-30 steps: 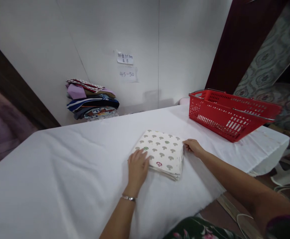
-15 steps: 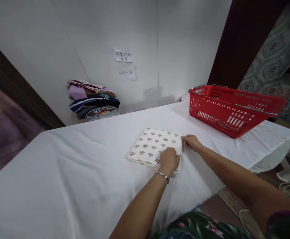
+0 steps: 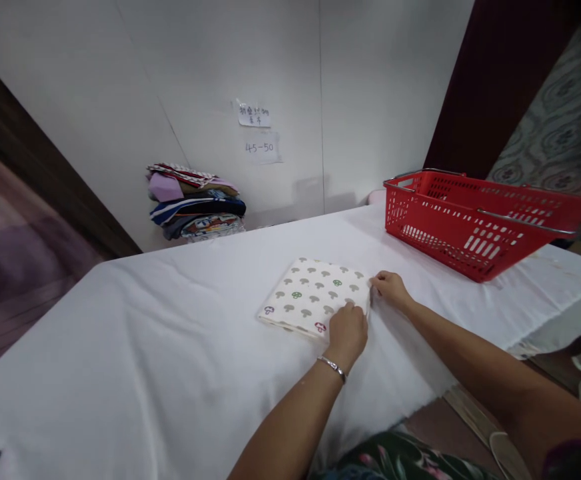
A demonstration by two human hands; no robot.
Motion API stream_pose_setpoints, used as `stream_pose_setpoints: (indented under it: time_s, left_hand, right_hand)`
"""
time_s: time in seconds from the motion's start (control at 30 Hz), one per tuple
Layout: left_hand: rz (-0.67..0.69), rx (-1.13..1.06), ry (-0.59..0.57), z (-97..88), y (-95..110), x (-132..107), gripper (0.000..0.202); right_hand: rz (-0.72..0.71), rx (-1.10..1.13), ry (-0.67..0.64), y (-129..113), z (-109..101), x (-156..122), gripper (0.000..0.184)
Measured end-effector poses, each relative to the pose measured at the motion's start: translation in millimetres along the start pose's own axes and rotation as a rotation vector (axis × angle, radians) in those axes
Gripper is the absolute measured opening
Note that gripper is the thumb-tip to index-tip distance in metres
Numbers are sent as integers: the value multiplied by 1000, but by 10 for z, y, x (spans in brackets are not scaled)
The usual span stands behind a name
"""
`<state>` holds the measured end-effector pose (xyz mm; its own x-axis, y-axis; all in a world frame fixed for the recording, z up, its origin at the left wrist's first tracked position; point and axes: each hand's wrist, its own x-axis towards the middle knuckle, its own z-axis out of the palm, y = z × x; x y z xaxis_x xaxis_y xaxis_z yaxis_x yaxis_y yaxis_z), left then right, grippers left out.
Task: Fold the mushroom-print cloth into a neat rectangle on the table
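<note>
A folded white cloth (image 3: 310, 293) printed with grey, green and red mushrooms lies flat on the white-covered table (image 3: 170, 347). My left hand (image 3: 348, 330), with a silver bracelet at the wrist, is closed at the cloth's near right corner. At the far right corner, my right hand (image 3: 389, 288) pinches the edge between thumb and fingers. The fingertips of my left hand are partly hidden from view.
A red plastic basket (image 3: 450, 223) with metal handles stands at the back right of the table. Against the wall, at the back left, is a stack of folded fabrics (image 3: 198, 203). Paper notes (image 3: 263, 147) are stuck to the wall.
My left hand has slid slightly toward the cloth's near right corner, and the right edge looks straighter. The right hand keeps its pinch. The whole view has shifted a little.
</note>
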<state>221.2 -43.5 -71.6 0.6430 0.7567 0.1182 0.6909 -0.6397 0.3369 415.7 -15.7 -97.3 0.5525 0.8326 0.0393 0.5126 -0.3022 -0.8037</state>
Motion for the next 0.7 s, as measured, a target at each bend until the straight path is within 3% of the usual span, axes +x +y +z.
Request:
stream_pose_setpoints:
  time_s: [0.2,0.37,0.47,0.53,0.6,0.7]
  left_hand:
    - [131,53,56,49,-23,-100,18]
    - [194,114,127,165,35,-157,17]
    - [206,139,155,220,59,-186,20]
    - [220,152,161,232,61,-238,21]
    - [247,163,165,226,53,-319,21]
    - [290,153,175,180,30,-438,28]
  right_hand:
    - [-107,-243,0,-80,-52,-44,13]
    - [-652,-574,79,-397,107,-195,39]
    - [-832,-589,-45,-565,274,-264,46]
    - [-835,-612,-177,-591,355,-256,52]
    - [-736,-684,-279,-540,392,-212,58]
    - [-596,-776,-327,-399,393,-133,62]
